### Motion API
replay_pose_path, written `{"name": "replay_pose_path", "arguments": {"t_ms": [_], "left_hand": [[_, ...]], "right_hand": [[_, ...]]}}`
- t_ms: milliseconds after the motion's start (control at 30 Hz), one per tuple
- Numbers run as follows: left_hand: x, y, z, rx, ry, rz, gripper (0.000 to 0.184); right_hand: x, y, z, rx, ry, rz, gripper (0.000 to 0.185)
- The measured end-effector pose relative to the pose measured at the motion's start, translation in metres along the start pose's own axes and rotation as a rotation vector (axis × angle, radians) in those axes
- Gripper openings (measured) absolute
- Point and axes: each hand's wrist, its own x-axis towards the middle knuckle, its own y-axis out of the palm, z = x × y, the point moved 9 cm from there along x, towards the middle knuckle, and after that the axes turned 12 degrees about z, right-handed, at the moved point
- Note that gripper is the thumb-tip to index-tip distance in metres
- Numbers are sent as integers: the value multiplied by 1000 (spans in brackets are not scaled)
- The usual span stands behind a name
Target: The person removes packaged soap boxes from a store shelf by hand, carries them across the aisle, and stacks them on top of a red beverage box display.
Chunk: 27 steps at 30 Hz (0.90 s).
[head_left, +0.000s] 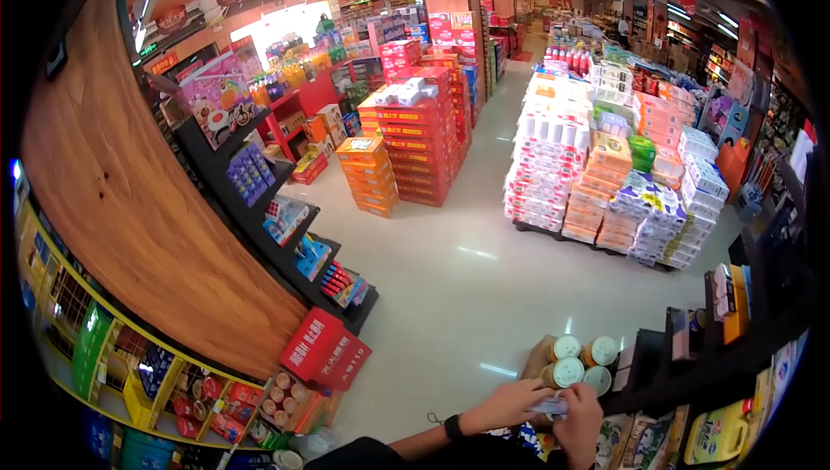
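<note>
My left hand (pixel 508 404), with a black band on its wrist, reaches in from the lower left. Its fingers are closed on one side of a small whitish piece (pixel 552 405), too small to name for certain. From the right, my right hand (pixel 579 425) pinches the other side of that piece. Just beyond both hands, several round tubs with pale lids (pixel 568 371) stand in a brown cardboard box (pixel 533 359). Under my hands lies a blue, white and yellow package (pixel 526 437), partly covered by them.
Dark shelving (pixel 692 375) runs along my right, with a yellow jug (pixel 718 434) low down. A red box (pixel 325 349) and a black display rack (pixel 285 245) stand left. Ahead are stacked packs (pixel 545 167) and red cartons (pixel 415 154) on the pale floor (pixel 432 297).
</note>
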Motion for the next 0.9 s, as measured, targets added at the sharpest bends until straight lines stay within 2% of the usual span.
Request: {"name": "replay_pose_path", "arguments": {"t_ms": [100, 200, 400, 533, 633, 900], "left_hand": [[-25, -39, 53, -62, -183, 150, 50], [-41, -59, 114, -74, -207, 127, 52], [-34, -101, 204, -115, -402, 75, 53], [8, -157, 251, -86, -455, 61, 51], [32, -217, 274, -39, -471, -2, 42], [42, -322, 357, -132, -676, -182, 32]], "right_hand": [[59, 56, 19, 51, -149, 247, 29], [113, 97, 27, 64, -278, 384, 31], [234, 141, 36, 58, -455, 558, 27], [322, 145, 31, 66, -481, 594, 24], [390, 141, 26, 86, -496, 559, 23], [528, 145, 57, -7, -535, 509, 23]]}}
